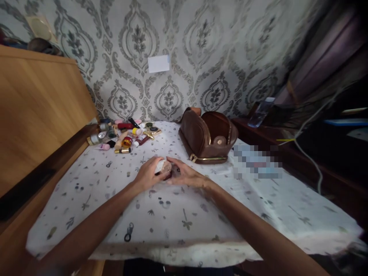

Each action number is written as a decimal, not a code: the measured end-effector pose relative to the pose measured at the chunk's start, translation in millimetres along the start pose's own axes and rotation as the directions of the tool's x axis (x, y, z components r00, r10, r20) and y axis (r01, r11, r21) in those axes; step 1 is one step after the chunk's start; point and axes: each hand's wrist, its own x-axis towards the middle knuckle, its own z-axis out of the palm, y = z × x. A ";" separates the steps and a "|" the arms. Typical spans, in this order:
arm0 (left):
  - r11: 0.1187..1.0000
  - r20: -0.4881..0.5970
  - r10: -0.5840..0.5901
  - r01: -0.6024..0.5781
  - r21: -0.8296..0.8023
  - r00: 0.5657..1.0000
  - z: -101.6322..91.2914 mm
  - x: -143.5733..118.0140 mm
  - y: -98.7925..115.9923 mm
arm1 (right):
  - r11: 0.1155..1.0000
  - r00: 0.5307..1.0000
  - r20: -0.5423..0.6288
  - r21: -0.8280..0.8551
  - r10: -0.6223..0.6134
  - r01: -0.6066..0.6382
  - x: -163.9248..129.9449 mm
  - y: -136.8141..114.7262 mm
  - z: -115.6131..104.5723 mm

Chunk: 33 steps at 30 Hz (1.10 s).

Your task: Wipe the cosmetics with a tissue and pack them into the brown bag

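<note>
Over the middle of the cloth, a small round cosmetic jar [165, 168] with a whitish patch and a pinkish-brown part sits between my hands. My left hand [148, 174] is closed around its left side, thumb along the near edge. From the right, my right hand [188, 175] curves about the jar, with fingertips at its far edge and thumb at its near side. The fingers partly hide the jar. Behind and right of my hands stands a brown zippered cosmetic bag [197, 134] with its top open.
Several cosmetics lie in a pile at the back left, among them an amber jar [127, 142] and a gold-banded tube [122, 150]. Wooden furniture [43, 115] borders the left. A clear bottle [260, 113] stands on a dark ledge at right. A pale cable [312, 159] hangs nearby.
</note>
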 end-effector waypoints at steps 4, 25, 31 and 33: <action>0.996 -0.035 -0.007 0.004 -0.090 0.999 -4.0 -1.9 -5.5 | 0.990 1.000 -0.004 -0.138 -0.004 0.003 7.8 -13.3 21.0; 0.919 -0.116 0.358 -0.328 0.221 0.926 -5.9 -26.4 5.3 | 0.996 0.933 -0.358 -0.092 -0.049 0.017 13.3 -17.7 52.6; 0.935 -0.108 0.330 -0.309 0.174 0.938 -9.8 -23.4 11.0 | 0.973 0.955 -0.265 -0.219 -0.132 0.074 7.1 -24.0 55.2; 0.970 -0.129 0.242 -0.234 0.071 0.962 -13.2 -21.1 12.4 | 0.964 0.960 -0.227 -0.240 -0.167 0.111 5.4 -25.5 56.4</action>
